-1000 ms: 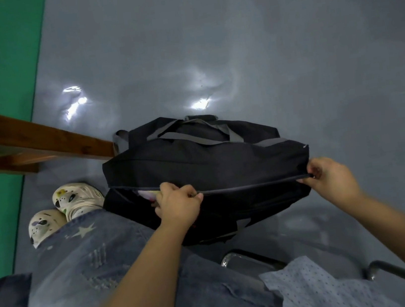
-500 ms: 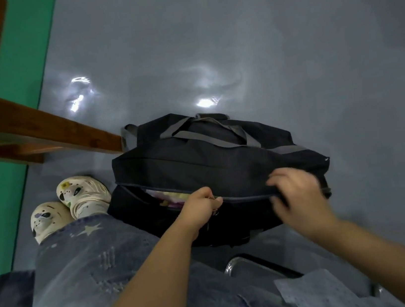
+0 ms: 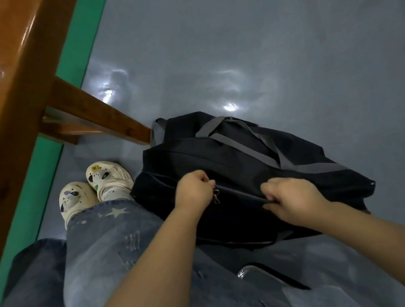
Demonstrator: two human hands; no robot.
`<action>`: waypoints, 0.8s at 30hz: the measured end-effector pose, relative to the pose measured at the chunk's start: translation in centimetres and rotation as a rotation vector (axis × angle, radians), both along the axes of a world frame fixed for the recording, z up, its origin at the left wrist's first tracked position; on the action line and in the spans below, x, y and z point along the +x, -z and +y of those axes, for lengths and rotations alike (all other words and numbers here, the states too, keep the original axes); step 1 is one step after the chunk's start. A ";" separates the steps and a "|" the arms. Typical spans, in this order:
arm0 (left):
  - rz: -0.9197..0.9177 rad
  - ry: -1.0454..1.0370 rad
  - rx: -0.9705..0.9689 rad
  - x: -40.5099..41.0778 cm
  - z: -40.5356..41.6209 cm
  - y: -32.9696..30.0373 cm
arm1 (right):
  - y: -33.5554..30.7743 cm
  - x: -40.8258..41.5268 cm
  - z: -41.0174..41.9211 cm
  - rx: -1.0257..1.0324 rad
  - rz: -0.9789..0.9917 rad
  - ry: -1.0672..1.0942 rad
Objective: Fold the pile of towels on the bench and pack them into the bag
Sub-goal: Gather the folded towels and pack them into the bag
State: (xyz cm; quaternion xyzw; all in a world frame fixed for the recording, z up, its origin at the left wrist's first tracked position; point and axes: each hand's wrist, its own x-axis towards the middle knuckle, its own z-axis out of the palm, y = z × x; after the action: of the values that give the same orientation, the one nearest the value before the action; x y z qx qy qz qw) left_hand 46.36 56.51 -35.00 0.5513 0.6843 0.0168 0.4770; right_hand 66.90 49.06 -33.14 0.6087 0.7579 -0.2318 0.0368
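On the glossy grey floor, both hands pinch the black bag beside a wooden bench.

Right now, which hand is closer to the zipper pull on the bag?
Left. The left hand is right at the zipper pull, apparently pinching it; the right hand grips the bag farther along the zipper.

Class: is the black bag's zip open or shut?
Partly shut: zip line closed between left hand and right hand.
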 end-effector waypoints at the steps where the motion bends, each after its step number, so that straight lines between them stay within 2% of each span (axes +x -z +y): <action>1: 0.044 -0.004 0.007 -1.0 0.6 0.1 | -0.2 0.6 -1.0 0.046 0.025 0.007; 4: 0.152 -0.047 0.047 -4.9 2.6 0.1 | -0.9 2.5 -3.9 -0.013 0.029 0.091; 10: 0.004 -0.049 0.209 -8.7 3.4 -1.4 | 0.1 1.4 -3.6 -0.144 -0.038 0.206; 13: -0.080 0.002 0.252 -7.9 2.3 -1.9 | -0.5 -3.8 -0.5 -0.052 0.174 0.227; 15: -0.128 0.055 0.271 -7.3 1.5 -2.4 | -1.1 -8.0 2.1 0.012 0.248 0.196; 19: -0.136 0.065 0.325 -7.4 0.9 -2.8 | -1.1 -13.1 6.2 0.010 0.151 0.156; 24: -0.058 0.025 0.388 -7.6 1.7 -2.1 | -0.9 -13.9 6.2 -0.030 0.110 0.097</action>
State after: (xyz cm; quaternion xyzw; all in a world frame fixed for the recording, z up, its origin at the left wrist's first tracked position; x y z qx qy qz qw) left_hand 38.77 58.23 -32.90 0.6404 0.6474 0.1584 0.3817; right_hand 52.97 55.21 -32.24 0.6303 0.7249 -0.2777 -0.0072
